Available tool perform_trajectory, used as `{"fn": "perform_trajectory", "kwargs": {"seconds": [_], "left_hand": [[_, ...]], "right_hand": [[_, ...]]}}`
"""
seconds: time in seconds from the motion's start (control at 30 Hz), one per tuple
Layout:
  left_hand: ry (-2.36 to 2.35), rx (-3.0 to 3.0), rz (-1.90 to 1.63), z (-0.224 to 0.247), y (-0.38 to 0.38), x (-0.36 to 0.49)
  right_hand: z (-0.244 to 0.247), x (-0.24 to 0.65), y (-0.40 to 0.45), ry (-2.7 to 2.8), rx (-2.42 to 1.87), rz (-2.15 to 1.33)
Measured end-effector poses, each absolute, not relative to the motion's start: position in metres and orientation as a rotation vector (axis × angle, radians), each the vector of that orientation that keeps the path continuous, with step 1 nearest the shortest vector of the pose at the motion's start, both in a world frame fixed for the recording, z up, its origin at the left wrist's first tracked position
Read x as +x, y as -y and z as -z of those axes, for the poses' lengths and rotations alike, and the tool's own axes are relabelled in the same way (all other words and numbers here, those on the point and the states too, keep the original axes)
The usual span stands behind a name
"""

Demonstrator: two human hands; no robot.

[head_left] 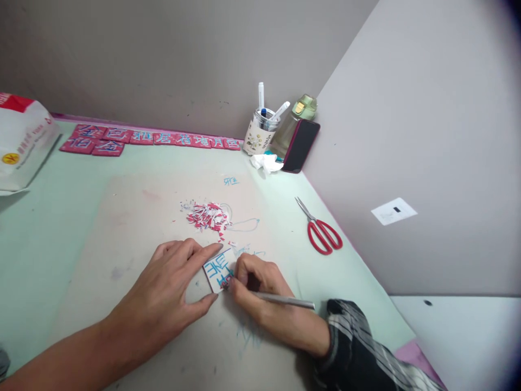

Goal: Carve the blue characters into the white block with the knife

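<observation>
A small white tile (215, 267) with blue written strokes lies on the grey-beige mat (134, 217). My left hand (175, 277) steadies it, index finger at the upper edge and thumb at the lower left corner. In my right hand (264, 293), pinched like a pen, is a craft knife (285, 300) with a slim metal handle. Its tip is hidden by my fingers at the tile's lower right, where a patch of red shows through the white. Just beyond the tile sits a heap of red and white shavings (209, 216).
Red tiles (163, 138) with pale characters line the back edge. Red-handled scissors (321, 231) lie at right. A pen jar (259, 133), crumpled tissue (266, 163), green bottle (303, 108) and phone (302, 145) stand near the corner. At far left is a white bag (26, 144).
</observation>
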State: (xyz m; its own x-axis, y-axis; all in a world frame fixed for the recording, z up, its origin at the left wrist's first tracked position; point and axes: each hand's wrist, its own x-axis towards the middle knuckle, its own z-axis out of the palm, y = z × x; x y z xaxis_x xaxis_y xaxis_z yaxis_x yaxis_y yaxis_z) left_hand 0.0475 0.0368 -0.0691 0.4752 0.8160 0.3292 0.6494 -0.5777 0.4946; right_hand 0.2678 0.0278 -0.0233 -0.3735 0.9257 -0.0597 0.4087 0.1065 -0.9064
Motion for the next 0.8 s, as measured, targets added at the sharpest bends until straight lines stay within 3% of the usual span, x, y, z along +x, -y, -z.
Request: {"fn": "perform_trajectory", "kwargs": {"seconds": [0.3, 0.8], "left_hand": [[-1.058, 2.438, -0.603, 0.058, -0.048, 0.037], [-1.214, 2.482, -0.687, 0.067, -0.039, 0.037]], "right_hand": [[0.02, 0.278, -0.037, 1.841, -1.255, -1.351], [0.032, 0.275, -0.03, 1.691, -1.32, -1.295]]}}
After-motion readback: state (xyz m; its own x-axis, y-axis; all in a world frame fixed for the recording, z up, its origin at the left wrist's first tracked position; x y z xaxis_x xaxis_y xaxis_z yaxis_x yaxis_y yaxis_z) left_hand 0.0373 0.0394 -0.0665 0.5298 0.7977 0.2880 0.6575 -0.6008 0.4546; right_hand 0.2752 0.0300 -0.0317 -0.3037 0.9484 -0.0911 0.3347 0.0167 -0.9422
